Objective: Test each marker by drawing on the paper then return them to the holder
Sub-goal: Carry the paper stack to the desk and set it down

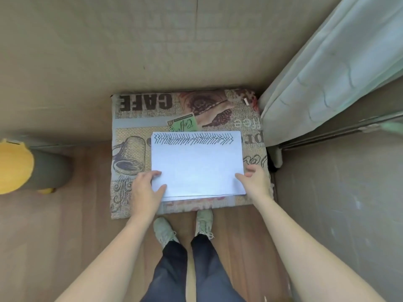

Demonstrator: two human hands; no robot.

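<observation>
Both Hands on the Paper, Low on the Printed Cushion

Right now a stack of white paper point(197, 164) lies flat on a square cushion point(135, 118) printed with coffee pictures and the word CAFE. The stack sits toward the cushion's near right corner, its near edge just short of the cushion's near edge and its right edge close to the cushion's right edge. A row of dark zigzag marker strokes point(194, 139) runs along the far edge of the top sheet; the remainder of that sheet is blank.

The left hand point(145, 188) rests at the near left corner of the paper, with its fingers loosely spread. The thumb lies on the sheet and the fingertips touch the left edge; it grips nothing that can be seen. The right hand point(254, 182) sits at the near right corner, fingers relaxed and slightly apart. The thumb is laid on the sheet, while the other fingers reach past the right edge onto the cushion. Whether either hand pinches the lower sheets is hard to tell from this angle.

Below the cushion's near edge, two pale shoes point(205, 221) stand on a wooden floor point(87, 214). A folded pale mattress point(327, 83) leans beside the cushion's far right corner. A yellow and grey cylinder point(32, 168) lies well apart, off to the left.
</observation>
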